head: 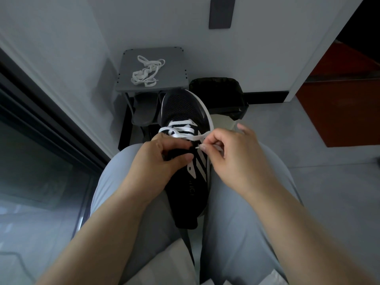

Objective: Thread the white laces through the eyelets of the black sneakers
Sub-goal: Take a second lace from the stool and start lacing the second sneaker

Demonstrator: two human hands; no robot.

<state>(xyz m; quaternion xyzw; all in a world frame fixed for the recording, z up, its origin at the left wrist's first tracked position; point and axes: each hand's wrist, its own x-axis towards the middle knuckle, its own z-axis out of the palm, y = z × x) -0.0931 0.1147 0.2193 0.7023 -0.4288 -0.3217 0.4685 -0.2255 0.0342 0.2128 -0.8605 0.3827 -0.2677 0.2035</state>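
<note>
Our bare forearms (107,223) reached forward over pale grey-blue trouser legs (236,202). Between the thighs lay the black mesh sneaker with white side stripes (185,108), its long axis running straight away from us, heel nearest and toe farthest. Our left hand (162,159) gripped the sneaker at its throat from the left, fingers (174,144) curled over the tongue opening. Our right hand (232,153), just right of the sneaker, pinched the flat white lace (185,133) close to its tip (198,147). That tip pointed leftward at the sneaker's right-hand eyelet row, too dark for us to make out, and we judged this hand the nearer for the next eyelet. A few white bars crossed toward the toe, while the part nearer the heel looked unlaced. Beyond the toe, a second white lace (147,72) lay loosely heaped on a grey plastic stool (127,83).
</note>
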